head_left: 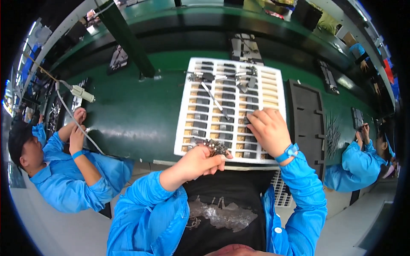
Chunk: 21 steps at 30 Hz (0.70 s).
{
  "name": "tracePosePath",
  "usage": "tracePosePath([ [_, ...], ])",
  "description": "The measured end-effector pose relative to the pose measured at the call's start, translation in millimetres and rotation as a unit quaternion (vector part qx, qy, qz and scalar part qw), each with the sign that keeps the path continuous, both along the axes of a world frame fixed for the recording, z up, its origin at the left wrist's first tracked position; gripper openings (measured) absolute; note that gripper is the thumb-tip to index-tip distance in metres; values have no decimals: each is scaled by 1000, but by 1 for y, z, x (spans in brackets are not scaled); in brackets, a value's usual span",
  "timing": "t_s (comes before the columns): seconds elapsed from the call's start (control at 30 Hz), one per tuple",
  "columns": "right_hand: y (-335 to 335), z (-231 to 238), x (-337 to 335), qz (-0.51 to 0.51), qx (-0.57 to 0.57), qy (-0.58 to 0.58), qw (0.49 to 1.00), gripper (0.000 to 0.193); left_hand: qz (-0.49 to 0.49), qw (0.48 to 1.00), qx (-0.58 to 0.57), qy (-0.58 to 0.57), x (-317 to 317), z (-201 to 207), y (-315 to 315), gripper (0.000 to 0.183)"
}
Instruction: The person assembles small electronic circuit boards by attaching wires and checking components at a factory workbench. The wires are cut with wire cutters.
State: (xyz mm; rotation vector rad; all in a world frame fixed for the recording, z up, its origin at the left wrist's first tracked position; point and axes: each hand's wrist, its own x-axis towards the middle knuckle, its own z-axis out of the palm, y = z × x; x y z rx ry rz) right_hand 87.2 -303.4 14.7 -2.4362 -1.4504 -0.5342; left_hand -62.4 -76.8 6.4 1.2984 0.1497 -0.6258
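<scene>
A white foam tray (181, 123) with rows of narrow slots lies on the table in front of me. Black rectangular parts (226, 112) fill several of its columns. At the tray's near edge my left hand (197, 164) is closed round a bunch of small dark metallic pieces (216, 147). My right hand (270, 130) reaches over the tray's right side, its fingertips bent together at a small black part in the third column. Loose black pieces (245, 85) and a thin silver-and-black strip (214, 99) lie across the tray's far half.
A dark grey foam tray (306, 123) stands right of the white one. Thin dark strips (333, 136) are heaped beyond it. A white connector on a cable (82, 92) hangs at left. Co-workers in blue sit left (81, 170) and right (358, 164). A green post (128, 38) rises behind.
</scene>
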Motion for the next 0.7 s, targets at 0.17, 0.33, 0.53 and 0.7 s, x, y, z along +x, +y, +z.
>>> tracePosePath([
  [0.17,-6,-3,-3,4,21,-36,999,22,29,998,-40,-24,-8,-3,-5,33],
  [0.33,-10,-12,0,-13,-13,-82,996,17,67,996,-58,3,-2,-2,-8,32],
  [0.53,-13,-9,-4,-1,27,-56,998,16,100,994,-20,-28,-9,-7,-10,25],
  [0.7,-15,-3,-14,4,156,47,987,18,102,994,-8,-48,-9,-8,-12,21],
])
